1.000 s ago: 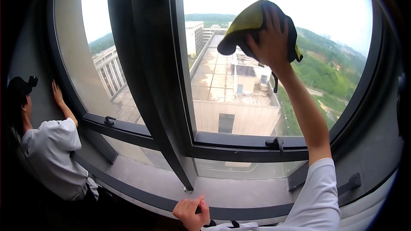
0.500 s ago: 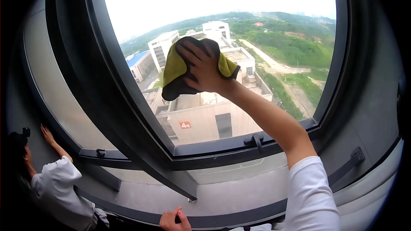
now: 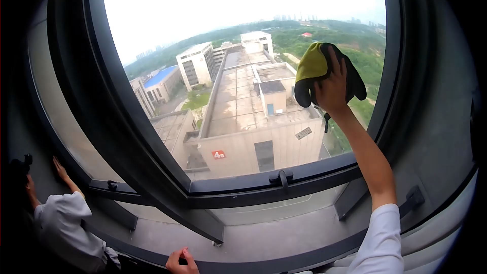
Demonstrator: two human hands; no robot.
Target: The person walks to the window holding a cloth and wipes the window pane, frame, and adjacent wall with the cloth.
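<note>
My right hand (image 3: 333, 87) presses a yellow-green and dark grey cleaning cloth (image 3: 311, 64) against the right part of the window pane (image 3: 243, 0). The fingers point upward over the cloth, whose edges hang loose around them. A dark tag or strap dangles under the wrist. Low in the view, my left hand (image 3: 182, 262) is loosely closed, thumb near the curled fingers, with nothing visible in it. It is apart from the glass, close to the dark rail below the window.
A black window handle (image 3: 281, 177) sits on the lower frame. Below it runs a grey ledge (image 3: 284, 233). At the left, another person (image 3: 63, 228) in a white shirt has a hand near the neighbouring window. A dark bracket (image 3: 413, 198) projects at the right, above pale padded upholstery.
My right hand has carried the cloth across the glass to the right. The view has shifted slightly. My left hand stays low, still loosely closed.
</note>
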